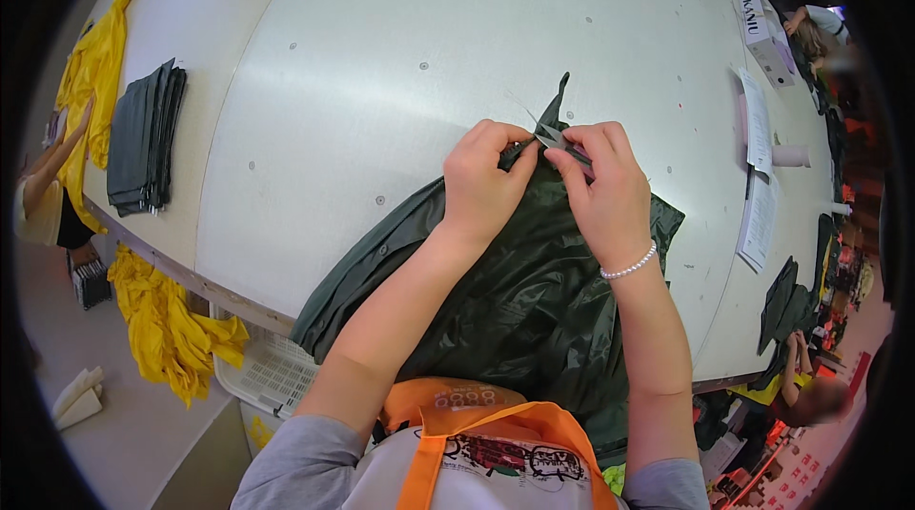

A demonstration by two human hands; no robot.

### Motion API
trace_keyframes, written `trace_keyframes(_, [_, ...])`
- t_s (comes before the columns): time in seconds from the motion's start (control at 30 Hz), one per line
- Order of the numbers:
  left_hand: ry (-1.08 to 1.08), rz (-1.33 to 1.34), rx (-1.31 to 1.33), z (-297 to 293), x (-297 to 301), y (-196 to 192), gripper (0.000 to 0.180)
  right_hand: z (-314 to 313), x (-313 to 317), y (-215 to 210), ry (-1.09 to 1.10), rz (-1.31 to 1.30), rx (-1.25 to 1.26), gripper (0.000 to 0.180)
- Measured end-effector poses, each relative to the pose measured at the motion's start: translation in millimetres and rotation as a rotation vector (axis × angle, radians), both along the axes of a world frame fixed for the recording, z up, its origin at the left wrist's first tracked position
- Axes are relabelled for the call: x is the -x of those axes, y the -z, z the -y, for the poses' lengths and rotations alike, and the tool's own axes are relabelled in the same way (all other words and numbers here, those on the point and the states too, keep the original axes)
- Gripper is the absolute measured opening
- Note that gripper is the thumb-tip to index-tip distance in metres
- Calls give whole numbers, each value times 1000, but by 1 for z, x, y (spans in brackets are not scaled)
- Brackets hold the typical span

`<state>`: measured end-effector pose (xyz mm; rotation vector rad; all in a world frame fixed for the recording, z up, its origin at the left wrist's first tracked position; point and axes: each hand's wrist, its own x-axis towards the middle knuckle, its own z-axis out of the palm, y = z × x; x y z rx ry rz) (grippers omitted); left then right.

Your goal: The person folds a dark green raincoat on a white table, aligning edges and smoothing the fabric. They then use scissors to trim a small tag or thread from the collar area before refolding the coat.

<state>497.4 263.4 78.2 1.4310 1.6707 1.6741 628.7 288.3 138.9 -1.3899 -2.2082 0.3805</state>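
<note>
**Two hands at the edge of a dark green garment on a white table**

The white work table (400,62) fills most of the view, its near edge curving from lower left to lower right. On it, in front of the person, lies the dark green garment (515,291), a shiny, crumpled sheet whose long axis runs from the lower left, where it hangs over the table edge, up toward the right; a narrow pointed tip of it sticks up toward the far side of the table, just above the hands.

At far left a stack of folded dark cloth (143,138) sits beside yellow fabric (91,71), with more yellow fabric (172,329) heaped below the table next to a white plastic basket (272,372). Along the right rim lie white paper sheets (758,176), long and narrow, and beyond them a small white box (772,48) with a slanted white label on top.

The left hand (481,186) has fingers curled and pinched shut on the garment's upper edge. The right hand (605,195), a pearl bracelet (629,267) at its wrist, is closed around small thread snips (558,138), whose blades point up and left, touching the fabric between the two hands.
</note>
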Motion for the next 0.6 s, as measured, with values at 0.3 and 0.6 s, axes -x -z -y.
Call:
trace_keyframes(0.3, [-31, -175, -186, -2, 5, 5, 19, -6, 6, -31, -134, 247, -48, 20])
trace_keyframes(0.6, [-25, -235, -268, -1, 5, 5, 22, -7, 11, -38, -181, 413, -113, 19])
